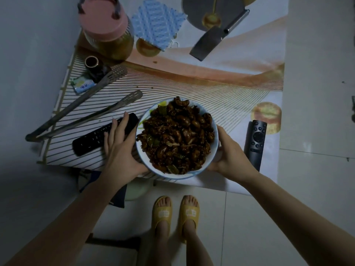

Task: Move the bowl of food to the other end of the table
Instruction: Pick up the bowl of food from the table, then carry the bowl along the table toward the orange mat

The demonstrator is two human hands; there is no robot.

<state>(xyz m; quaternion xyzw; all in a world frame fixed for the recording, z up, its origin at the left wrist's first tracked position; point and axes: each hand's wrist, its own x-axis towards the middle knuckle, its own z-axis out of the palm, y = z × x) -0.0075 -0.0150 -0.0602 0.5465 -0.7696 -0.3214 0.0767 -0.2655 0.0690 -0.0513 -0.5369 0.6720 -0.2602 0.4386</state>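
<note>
A white bowl with a blue rim is heaped with dark brown fried food and bits of green pepper. It is at the near edge of the table, which has a patterned cloth. My left hand cups the bowl's left side from below. On the opposite side my right hand grips the rim and wall. Whether the bowl rests on the table or is lifted slightly cannot be told.
A black remote lies just left of the bowl, and a second remote lies right of it. Metal tongs, a cleaver, a pink-lidded jar, a blue cloth and a small bottle sit farther back. A wall runs along the left.
</note>
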